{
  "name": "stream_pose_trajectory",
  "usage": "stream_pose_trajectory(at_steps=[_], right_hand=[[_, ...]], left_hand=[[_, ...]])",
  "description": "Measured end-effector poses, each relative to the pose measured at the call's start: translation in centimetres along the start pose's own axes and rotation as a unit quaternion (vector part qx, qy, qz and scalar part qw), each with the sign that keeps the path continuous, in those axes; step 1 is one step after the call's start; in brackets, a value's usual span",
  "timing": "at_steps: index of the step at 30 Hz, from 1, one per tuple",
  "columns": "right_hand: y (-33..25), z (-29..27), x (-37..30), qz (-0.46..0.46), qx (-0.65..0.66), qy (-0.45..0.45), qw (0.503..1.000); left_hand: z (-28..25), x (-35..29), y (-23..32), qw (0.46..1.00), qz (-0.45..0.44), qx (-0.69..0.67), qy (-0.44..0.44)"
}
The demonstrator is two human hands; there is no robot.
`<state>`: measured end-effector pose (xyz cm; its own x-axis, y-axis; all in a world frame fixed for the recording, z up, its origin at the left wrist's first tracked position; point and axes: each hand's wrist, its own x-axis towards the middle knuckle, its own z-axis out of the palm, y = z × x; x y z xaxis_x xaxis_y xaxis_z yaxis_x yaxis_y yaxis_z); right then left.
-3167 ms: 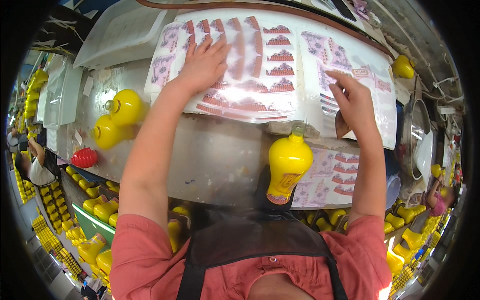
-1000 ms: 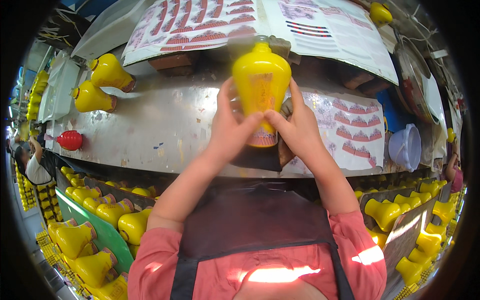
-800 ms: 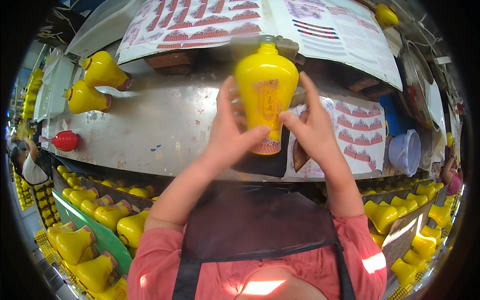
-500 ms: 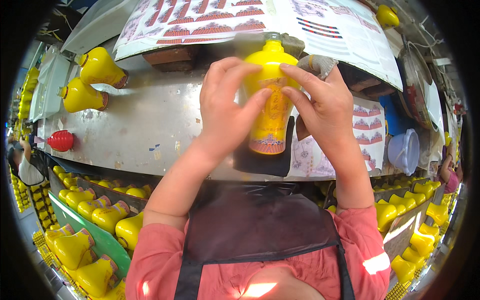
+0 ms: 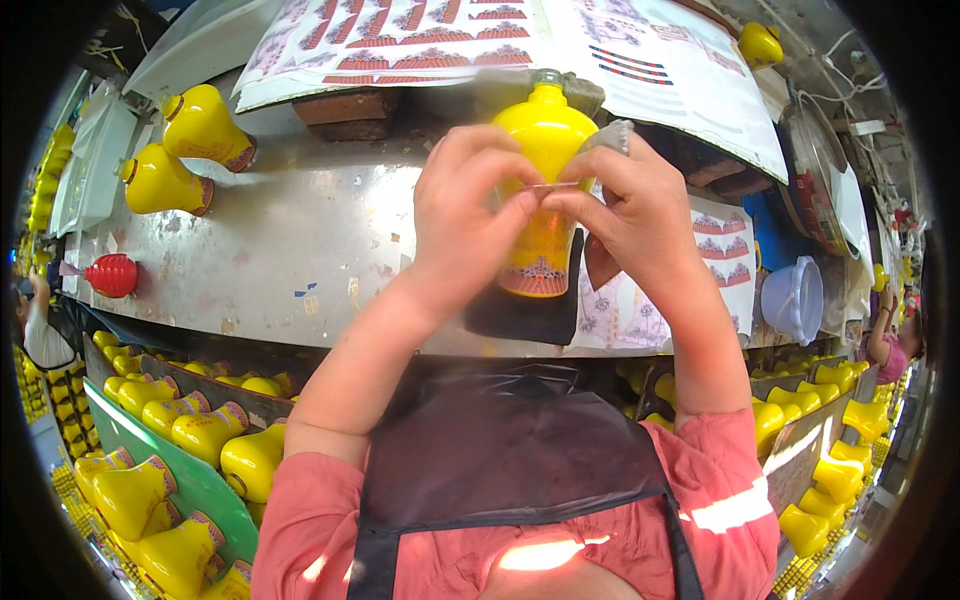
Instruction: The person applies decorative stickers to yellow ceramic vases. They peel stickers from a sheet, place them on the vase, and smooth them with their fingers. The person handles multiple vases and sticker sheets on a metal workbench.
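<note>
Left hand (image 5: pixel 462 215) and right hand (image 5: pixel 645 205) pinch a thin strip (image 5: pixel 552 186) over a yellow bottle (image 5: pixel 546 140) near the worktop's (image 5: pixel 290 235) front edge.

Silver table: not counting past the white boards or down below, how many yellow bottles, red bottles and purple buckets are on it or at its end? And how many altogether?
Yellow bottles: 3
Red bottle: 1
Light purple bucket: 1
Total: 5
</note>
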<state>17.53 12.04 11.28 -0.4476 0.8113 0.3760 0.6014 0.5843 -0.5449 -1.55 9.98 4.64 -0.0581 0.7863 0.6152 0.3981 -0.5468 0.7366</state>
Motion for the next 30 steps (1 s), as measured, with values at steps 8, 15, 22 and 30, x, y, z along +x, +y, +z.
stream_pose_trajectory(at_steps=[8, 15, 22, 30], right_hand=[[-0.6, -0.1, 0.0, 0.094, 0.155, -0.06, 0.982], [-0.7, -0.5, 0.3, 0.125, 0.145, -0.065, 0.979], [0.2, -0.4, 0.0, 0.126, 0.164, -0.043, 0.977], [-0.4, -1.8, 0.2, 0.235, 0.351, -0.041, 0.905]], left_hand=[[-0.3, -0.4, 0.5, 0.999, -0.053, 0.001, -0.002], [-0.1, -0.1, 0.4, 0.997, -0.061, -0.048, -0.015], [-0.1, 0.0, 1.5, 0.985, -0.125, -0.104, -0.05], [-1.0, 1.4, 4.1, 0.902, -0.31, -0.274, -0.12]])
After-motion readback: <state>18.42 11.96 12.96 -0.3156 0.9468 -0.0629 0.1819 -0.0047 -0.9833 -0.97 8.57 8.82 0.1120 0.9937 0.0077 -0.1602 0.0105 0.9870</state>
